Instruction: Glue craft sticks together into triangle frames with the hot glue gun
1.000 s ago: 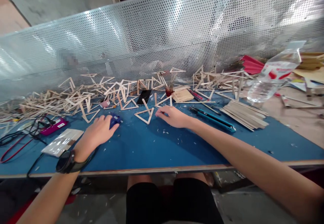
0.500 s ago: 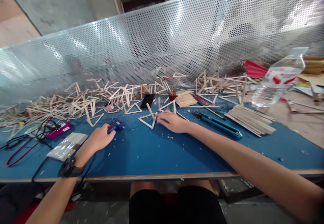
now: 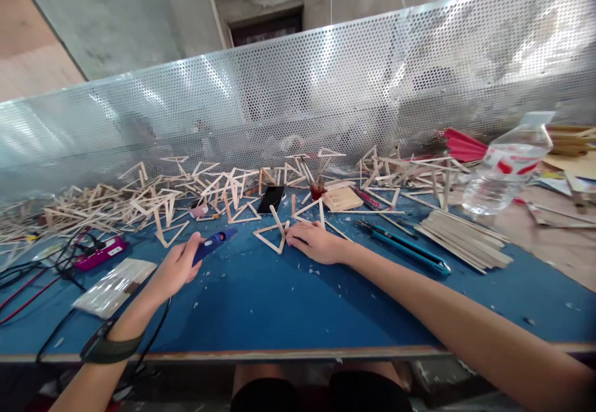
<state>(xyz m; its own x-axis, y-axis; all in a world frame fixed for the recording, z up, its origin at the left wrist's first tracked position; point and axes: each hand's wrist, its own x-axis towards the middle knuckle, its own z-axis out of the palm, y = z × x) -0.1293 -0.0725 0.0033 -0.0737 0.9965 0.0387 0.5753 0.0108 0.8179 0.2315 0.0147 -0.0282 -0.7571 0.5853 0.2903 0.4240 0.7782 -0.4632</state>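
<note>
On the blue counter (image 3: 261, 313), a blue tool (image 3: 213, 243) is held in the left hand (image 3: 179, 266), whose grip is closed around its rear part; the front end is directed toward a wooden triangle (image 3: 267, 242) but kept apart from it. The triangle is laid near the middle of the counter, and 1 stick is raised at a slant from it. Its right side is met by the fingertips of the right hand (image 3: 319, 241), which is lowered to the counter with the fingers bent; whether anything is pinched by that grip cannot be told. Behind the triangle, a black phone (image 3: 270, 200) is laid flat. To the right of the right hand, a teal cutter (image 3: 405, 247) is placed, with loose sticks (image 3: 460, 238) spread just beside it and a water bottle (image 3: 505, 167) set farther back. Near the left forearm, a clear packet (image 3: 114, 288) and a magenta power strip (image 3: 102, 254) are seen. A perforated metal screen (image 3: 302, 102) is stood behind everything.
</note>
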